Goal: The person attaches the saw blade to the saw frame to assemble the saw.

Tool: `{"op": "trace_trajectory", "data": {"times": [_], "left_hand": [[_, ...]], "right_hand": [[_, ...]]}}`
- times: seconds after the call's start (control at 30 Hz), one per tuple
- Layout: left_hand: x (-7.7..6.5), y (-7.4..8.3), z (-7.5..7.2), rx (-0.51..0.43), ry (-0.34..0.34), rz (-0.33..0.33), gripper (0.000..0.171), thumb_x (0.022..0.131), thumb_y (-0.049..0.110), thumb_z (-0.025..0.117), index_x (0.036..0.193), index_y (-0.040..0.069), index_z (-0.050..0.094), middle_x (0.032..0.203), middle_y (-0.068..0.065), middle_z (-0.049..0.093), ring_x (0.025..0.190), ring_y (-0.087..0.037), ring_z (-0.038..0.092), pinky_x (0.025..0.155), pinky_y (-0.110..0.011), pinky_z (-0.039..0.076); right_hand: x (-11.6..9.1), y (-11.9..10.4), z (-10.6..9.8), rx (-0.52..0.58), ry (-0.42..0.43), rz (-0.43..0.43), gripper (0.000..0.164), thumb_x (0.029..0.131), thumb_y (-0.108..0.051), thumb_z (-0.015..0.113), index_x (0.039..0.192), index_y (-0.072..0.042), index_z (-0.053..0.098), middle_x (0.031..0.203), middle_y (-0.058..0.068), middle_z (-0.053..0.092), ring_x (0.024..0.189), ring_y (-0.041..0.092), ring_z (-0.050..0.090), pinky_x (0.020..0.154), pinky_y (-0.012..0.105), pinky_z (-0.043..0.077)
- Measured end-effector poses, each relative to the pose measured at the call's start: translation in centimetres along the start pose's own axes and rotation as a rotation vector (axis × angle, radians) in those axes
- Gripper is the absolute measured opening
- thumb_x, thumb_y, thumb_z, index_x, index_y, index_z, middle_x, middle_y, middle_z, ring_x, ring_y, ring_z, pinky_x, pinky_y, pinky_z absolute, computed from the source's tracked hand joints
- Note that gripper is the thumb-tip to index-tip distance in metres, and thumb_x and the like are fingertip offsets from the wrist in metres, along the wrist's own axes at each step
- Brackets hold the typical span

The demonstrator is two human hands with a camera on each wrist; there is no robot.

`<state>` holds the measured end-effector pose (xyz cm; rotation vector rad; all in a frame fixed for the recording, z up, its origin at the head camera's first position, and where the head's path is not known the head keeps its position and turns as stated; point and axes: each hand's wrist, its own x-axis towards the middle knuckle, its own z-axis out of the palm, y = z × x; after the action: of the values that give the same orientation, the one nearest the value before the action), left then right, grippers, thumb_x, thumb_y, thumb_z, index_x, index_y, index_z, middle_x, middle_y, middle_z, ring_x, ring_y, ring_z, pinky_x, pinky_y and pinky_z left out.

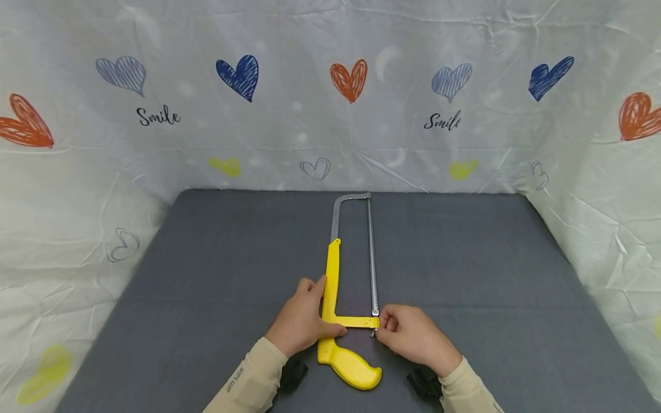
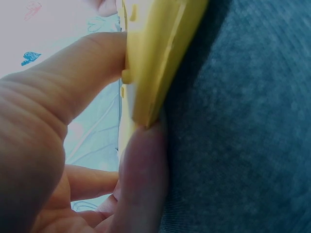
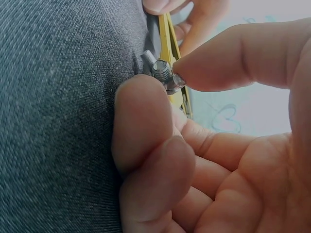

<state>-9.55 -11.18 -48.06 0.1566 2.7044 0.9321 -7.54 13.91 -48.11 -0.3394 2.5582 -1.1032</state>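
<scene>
A yellow-handled hacksaw point(image 1: 331, 275) lies flat, its handle point(image 1: 356, 368) toward me and its metal blade point(image 1: 371, 252) along the right side. My left hand point(image 1: 301, 318) holds the yellow frame above the handle, thumb across it. In the left wrist view the thumb and fingers press on either side of the yellow frame point(image 2: 155, 53). At the blade's near end, my right hand point(image 1: 415, 335) pinches a small metal wing nut point(image 3: 176, 83) between thumb and fingers. A threaded bolt end point(image 3: 162, 69) pokes out through the nut.
A grey cloth-covered table point(image 1: 232, 246) lies under the saw. White curtain point(image 1: 289, 126) printed with hearts and the word Smile hangs at the back and both sides. A black strap piece point(image 1: 293, 376) shows under the left wrist and another point(image 1: 424, 383) under the right.
</scene>
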Motion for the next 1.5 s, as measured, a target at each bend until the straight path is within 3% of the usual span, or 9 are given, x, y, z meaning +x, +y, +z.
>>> {"op": "trace_trajectory", "data": {"times": [1.0, 1.5], "left_hand": [[-0.09, 0.10, -0.05, -0.005, -0.002, -0.006, 0.123, 0.073, 0.039, 0.102, 0.169, 0.003, 0.033, 0.135, -0.016, 0.051, 0.085, -0.017, 0.059, 0.078, -0.033, 0.056], [-0.14, 0.11, -0.08, -0.005, 0.004, -0.002, 0.123, 0.073, 0.039, 0.102, 0.169, 0.004, 0.033, 0.135, -0.016, 0.051, 0.086, -0.017, 0.059, 0.078, -0.034, 0.056]], "right_hand": [[-0.03, -0.01, 0.10, 0.007, -0.012, -0.017, 0.013, 0.094, -0.006, 0.077, 0.090, -0.014, 0.067, 0.067, -0.004, 0.057, 0.053, 0.011, 0.055, 0.050, 0.026, 0.040], [-0.11, -0.20, -0.01, 0.032, -0.027, 0.030, 0.013, 0.095, -0.009, 0.078, 0.089, -0.013, 0.068, 0.068, -0.003, 0.059, 0.055, 0.014, 0.058, 0.051, 0.027, 0.043]]}}
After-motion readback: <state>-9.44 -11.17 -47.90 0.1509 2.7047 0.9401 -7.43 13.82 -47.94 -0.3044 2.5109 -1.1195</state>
